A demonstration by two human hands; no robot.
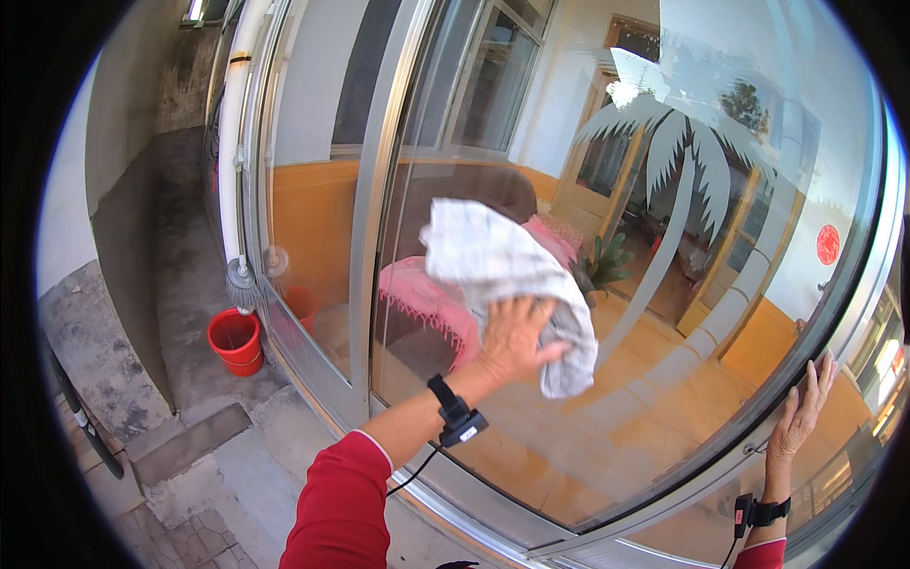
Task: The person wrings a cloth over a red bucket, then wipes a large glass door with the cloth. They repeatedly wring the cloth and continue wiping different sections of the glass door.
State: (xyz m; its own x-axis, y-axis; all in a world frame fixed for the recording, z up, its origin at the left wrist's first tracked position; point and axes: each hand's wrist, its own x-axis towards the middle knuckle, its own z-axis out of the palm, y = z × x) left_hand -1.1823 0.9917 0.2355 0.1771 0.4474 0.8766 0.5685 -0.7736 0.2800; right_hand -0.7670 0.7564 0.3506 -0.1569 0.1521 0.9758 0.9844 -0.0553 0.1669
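Note:
A white, lightly checked cloth [508,249] lies against the large glass pane [455,441] of a metal-framed door or window. My left hand [522,334] presses the cloth's lower part to the glass, fingers spread; the cloth's upper part is blurred. On the right, my right hand [803,412] rests on the metal frame [753,437] with its fingers extended, holding no loose object. Both wrists wear black straps with small devices and cables. The pane bears a frosted palm-tree pattern [668,235].
A red bucket [238,352] stands on the ground at the left, below a mop head [243,284] hanging beside a white pipe [234,142]. Concrete steps [234,469] lie at lower left. Behind the glass are a sofa [498,188] with a pink fringed cover and a potted plant [608,259].

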